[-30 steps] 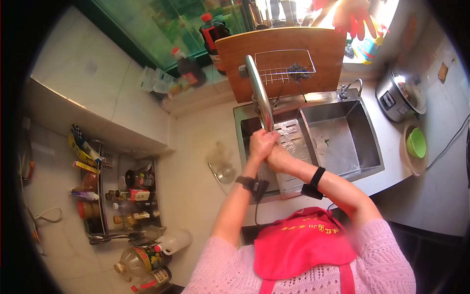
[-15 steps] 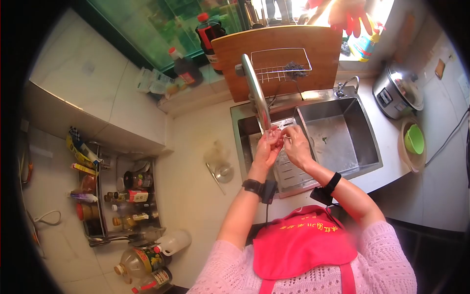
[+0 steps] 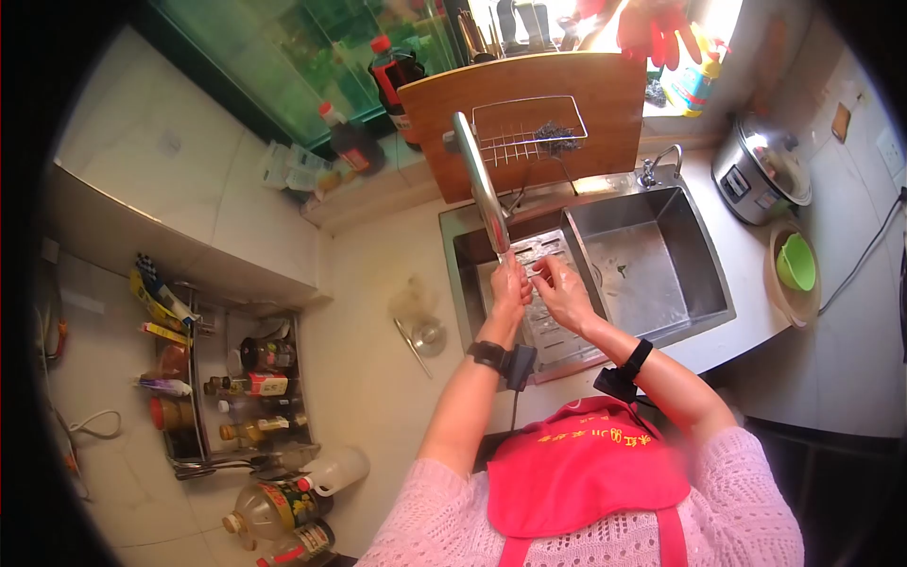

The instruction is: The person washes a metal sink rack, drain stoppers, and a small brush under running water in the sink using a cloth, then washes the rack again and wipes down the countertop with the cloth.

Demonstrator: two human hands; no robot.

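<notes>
1. Because the tall faucet (image 3: 484, 184) leaned over the left half of the sink (image 3: 652, 302), the person had both hands there, likely so that any drips fell inside the sink.
2. The left hand (image 3: 511, 285) was right by the faucet's mouth, over the sink's left half, its fingers folded into a loose fist; I saw nothing in it. Whether skin touched metal, I couldn't tell.
3. The right hand (image 3: 564, 295) was just beside it, nearer the sink's divider, fingers bent but parted, with no object showing between them.
4. Beneath both, in the sink's left half, lay a slotted tray (image 3: 553, 335), its openings presumably meant for draining.
5. Behind the sink, a wooden board (image 3: 614, 113) leaned upright, perhaps to save space; before it, a wire rack (image 3: 505, 149) bore a dark scrubber (image 3: 556, 139), probably to let it dry.
6. To the sink's right stood a rice cooker (image 3: 751, 180), and nearer me a green bowl (image 3: 795, 265) sat in a pale basin (image 3: 779, 300), likely clear of splashes.
</notes>
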